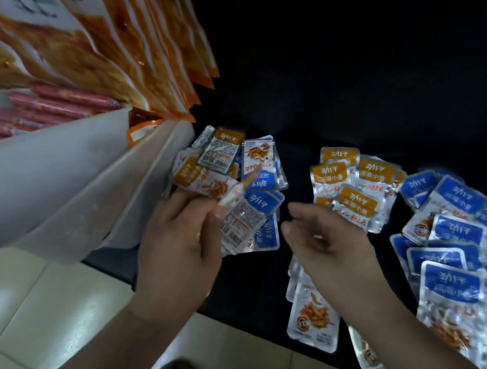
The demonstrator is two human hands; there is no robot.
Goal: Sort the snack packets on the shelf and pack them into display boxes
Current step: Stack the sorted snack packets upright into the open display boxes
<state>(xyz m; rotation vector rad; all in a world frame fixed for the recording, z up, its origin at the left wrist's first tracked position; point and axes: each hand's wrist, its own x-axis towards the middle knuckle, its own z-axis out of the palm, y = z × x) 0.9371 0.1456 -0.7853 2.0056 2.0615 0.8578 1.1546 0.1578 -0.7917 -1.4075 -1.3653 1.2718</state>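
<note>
Though only partly sorted, found laid out in three groups on the dark shelf (299, 164): mixed heap (224, 158) of orange and blue snack packets at the left, orange pile (355, 181) in the middle, blue pile (457, 223) at the right, the last two set just beside one another. Noted several loose packets (314, 320) at the front edge, partly under the right forearm.

Found left hand (177, 243) over the mixed heap, fingers curled round a bunch of packets (243, 223), barcode sides up. Recorded one further packet (236, 195) at the fingertips, too blurred to say whether pinched or falling. Found right hand (329, 242) between heap and orange pile, fingers relaxed, grasping nothing.

Judged as the sorting step, roughly midway. Saw no display box; took packing as not begun. Judged next move to call for checking the colour of each held packet, passing it to the free hand or straight to the matching pile, and keeping the piles from spilling together.

Recorded beyond: white shelf panel (67, 180) at left, orange bags (137, 43) hanging above, pink sausages (57, 104) behind, tiled floor (33, 300) below.
</note>
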